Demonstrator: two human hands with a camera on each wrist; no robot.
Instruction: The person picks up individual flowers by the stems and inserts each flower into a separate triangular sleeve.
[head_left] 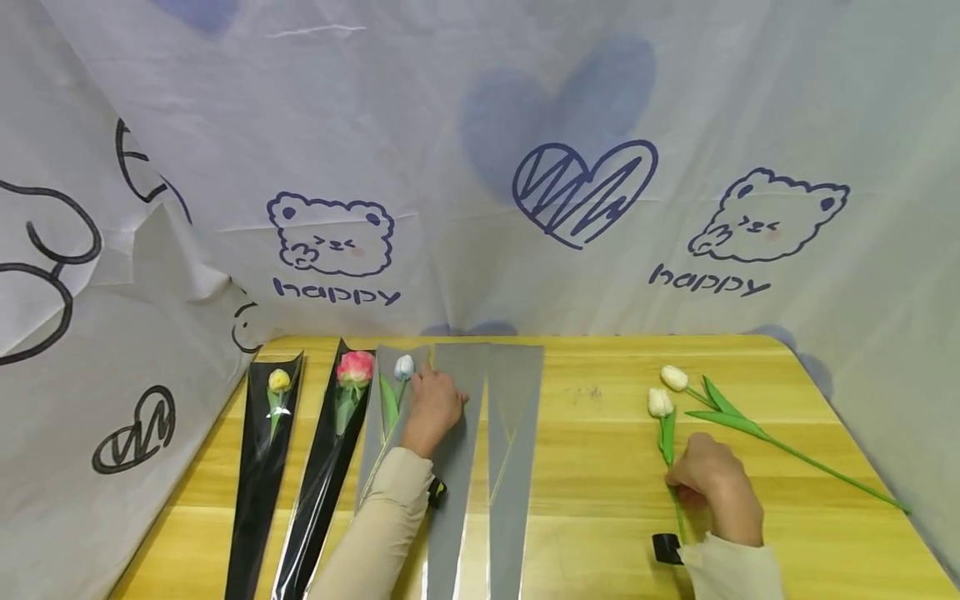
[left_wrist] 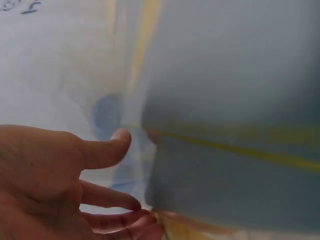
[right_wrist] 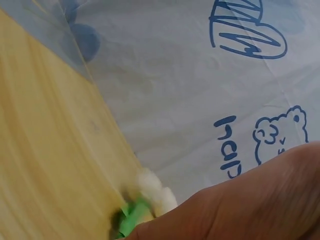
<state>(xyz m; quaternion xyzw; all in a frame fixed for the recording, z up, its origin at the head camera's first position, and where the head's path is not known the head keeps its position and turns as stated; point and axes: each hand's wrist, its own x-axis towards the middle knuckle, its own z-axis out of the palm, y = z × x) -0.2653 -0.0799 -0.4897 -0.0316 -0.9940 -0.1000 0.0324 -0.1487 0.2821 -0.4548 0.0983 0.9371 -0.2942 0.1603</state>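
Note:
My left hand (head_left: pixel 437 407) reaches over the tops of the grey flower sleeves. In the left wrist view its thumb and fingers (left_wrist: pixel 111 196) are spread at the end of a translucent grey sleeve (left_wrist: pixel 235 190), and fingertips touch its corner. A pale blue tulip (head_left: pixel 404 367) lies in the grey sleeve beside this hand. At the right, my right hand (head_left: pixel 717 479) pinches the green stem of a white tulip (head_left: pixel 660 402). In the right wrist view the white bloom (right_wrist: pixel 156 190) is blurred and the thumb hides the stem.
Another white tulip (head_left: pixel 674 378) lies slantwise beyond the right hand. At left lie a black sleeve (head_left: pixel 258 467) with a yellow flower (head_left: pixel 279 381) and another black sleeve (head_left: pixel 318 492) with a pink flower (head_left: pixel 355 367). A grey sleeve (head_left: pixel 517 450) lies mid-table. Printed cloth (head_left: pixel 450 167) hangs behind.

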